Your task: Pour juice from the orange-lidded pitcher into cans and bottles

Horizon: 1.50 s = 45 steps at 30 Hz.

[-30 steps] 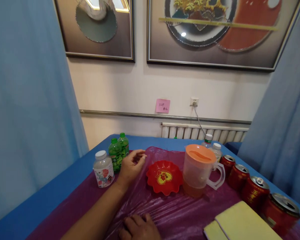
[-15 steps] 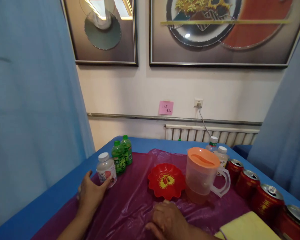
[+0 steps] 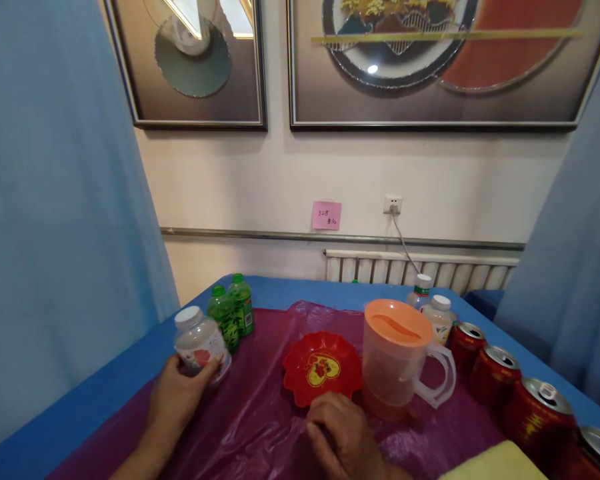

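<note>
My left hand [image 3: 183,393] is wrapped round a clear plastic bottle [image 3: 200,350] with a white cap and a flowered label. The bottle leans to the left; its base is partly hidden by my fingers. Two green bottles [image 3: 224,317] with green caps stand just behind it. My right hand [image 3: 343,433] is curled closed at the near edge of a red scalloped plate [image 3: 295,373], overlapping its rim, with no object showing in the fingers. Right of the plate is a clear pitcher [image 3: 387,367] with an orange lid and some liquid in the bottom.
Several red cans [image 3: 535,410] line the right side, with two white-capped bottles [image 3: 439,317] behind them. A yellow cloth [image 3: 495,463] lies at the near right. Purple plastic sheeting [image 3: 250,413] covers much of the blue table [image 3: 290,290]. Blue curtains [image 3: 65,200] hang on both sides.
My left hand has closed round the white-capped bottle, which has tipped leftward. My right hand has come slightly forward, onto the plate's near edge. The view has shifted a little.
</note>
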Motion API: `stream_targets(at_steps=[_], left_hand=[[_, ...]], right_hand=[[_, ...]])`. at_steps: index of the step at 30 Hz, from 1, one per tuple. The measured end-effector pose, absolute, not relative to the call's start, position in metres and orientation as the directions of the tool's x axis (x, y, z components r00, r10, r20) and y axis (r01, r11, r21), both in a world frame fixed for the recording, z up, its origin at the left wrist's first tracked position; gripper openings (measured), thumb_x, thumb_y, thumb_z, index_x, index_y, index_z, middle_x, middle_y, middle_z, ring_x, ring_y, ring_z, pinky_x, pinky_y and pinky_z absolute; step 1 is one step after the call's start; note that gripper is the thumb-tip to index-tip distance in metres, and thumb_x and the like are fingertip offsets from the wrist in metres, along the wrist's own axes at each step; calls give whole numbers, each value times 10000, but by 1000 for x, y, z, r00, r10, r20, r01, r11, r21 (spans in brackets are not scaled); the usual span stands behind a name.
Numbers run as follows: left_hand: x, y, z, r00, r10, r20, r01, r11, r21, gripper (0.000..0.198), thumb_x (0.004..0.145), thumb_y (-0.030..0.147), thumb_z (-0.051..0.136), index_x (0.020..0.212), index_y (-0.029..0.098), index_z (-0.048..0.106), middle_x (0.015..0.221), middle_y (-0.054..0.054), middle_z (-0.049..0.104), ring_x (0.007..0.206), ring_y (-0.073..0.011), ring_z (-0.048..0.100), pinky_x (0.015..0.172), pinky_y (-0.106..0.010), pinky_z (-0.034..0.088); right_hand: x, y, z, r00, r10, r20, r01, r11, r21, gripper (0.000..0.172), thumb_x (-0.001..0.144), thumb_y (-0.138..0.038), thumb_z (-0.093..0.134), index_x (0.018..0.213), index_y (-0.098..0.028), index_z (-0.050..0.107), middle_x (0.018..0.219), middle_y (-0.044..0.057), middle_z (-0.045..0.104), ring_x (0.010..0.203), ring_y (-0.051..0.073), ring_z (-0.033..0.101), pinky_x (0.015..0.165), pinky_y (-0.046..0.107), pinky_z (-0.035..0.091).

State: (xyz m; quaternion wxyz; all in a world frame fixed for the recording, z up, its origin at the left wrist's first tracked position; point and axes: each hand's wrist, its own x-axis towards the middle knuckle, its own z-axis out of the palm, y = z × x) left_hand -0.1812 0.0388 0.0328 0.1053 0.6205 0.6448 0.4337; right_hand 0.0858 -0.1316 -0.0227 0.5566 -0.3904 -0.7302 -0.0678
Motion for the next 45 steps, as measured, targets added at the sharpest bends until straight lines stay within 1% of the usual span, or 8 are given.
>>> stream_targets(at_steps=[6, 11, 18, 26, 33, 37, 40, 45], left_hand=[[-91, -1, 58, 70, 821, 567, 591, -492, 639, 650, 726, 544, 715, 1254, 202, 549, 1203, -136, 706, 1068, -335, 682, 895, -444, 542], [-53, 12, 36, 287, 418, 862, 449, -853, 264, 512, 841, 426, 683, 1298, 251, 533, 1303, -120, 658, 1216, -319, 609, 1100, -486, 402], [-54, 29, 10, 455, 171, 874, 396, -918, -27, 466, 901, 282, 662, 1341, 264, 512, 1298, -130, 646, 1250, -296, 576, 1112, -511, 353], [-56, 24, 9, 561, 150, 814, 346, -936, -66, 504, 856, 126, 617, 1338, 248, 534, 1292, -127, 658, 1265, -292, 571, 1136, -528, 300], [-57, 24, 10, 608, 189, 771, 348, -936, -44, 571, 826, 137, 621, 1373, 250, 503, 1320, -117, 650, 1249, -284, 578, 1134, -517, 278], [-57, 23, 8, 610, 196, 768, 351, -936, -40, 568, 839, 170, 623, 1385, 247, 489, 1324, -118, 646, 1250, -285, 575, 1139, -520, 280], [-56, 22, 7, 618, 188, 763, 337, -941, -41, 573, 842, 145, 607, 1391, 252, 483, 1326, -114, 647, 1270, -282, 561, 1147, -529, 276], [-55, 21, 7, 633, 164, 757, 309, -950, -53, 548, 840, 134, 598, 1368, 244, 500, 1328, -116, 643, 1286, -281, 543, 1141, -526, 282]], right_hand=[[91, -134, -18, 115, 497, 860, 606, 651, -457, 202, 959, -209, 521, 1157, -243, 537, 929, 50, 672, 776, 176, 647, 688, 292, 533], [93, -130, -30, 323, 501, 803, 614, 535, -581, 325, 965, -326, 577, 1275, -257, 508, 935, 55, 657, 777, 198, 653, 699, 321, 559], [100, -117, -42, 531, 523, 667, 463, 481, -745, 563, 912, -502, 655, 1357, -212, 466, 1031, 87, 670, 728, 180, 615, 657, 309, 551], [114, -126, -28, 474, 573, 669, 568, 382, -729, 254, 936, -397, 642, 1115, -216, 639, 828, 20, 702, 613, 139, 626, 561, 230, 521], [114, -131, -18, 304, 488, 818, 742, 416, -525, 314, 964, -254, 578, 1277, -256, 603, 1086, 79, 676, 930, 203, 683, 773, 311, 587], [109, -132, -17, 340, 426, 838, 790, 355, -501, 410, 982, -250, 538, 1390, -278, 552, 1344, 124, 562, 1222, 272, 599, 979, 442, 546], [108, -133, -18, 388, 460, 798, 771, 312, -555, 548, 942, -375, 629, 1451, -234, 481, 1345, 152, 566, 1213, 309, 602, 949, 465, 564], [116, -135, -21, 322, 505, 800, 805, 298, -512, 341, 977, -303, 567, 1309, -228, 579, 1176, 118, 657, 1089, 268, 650, 893, 418, 576]])
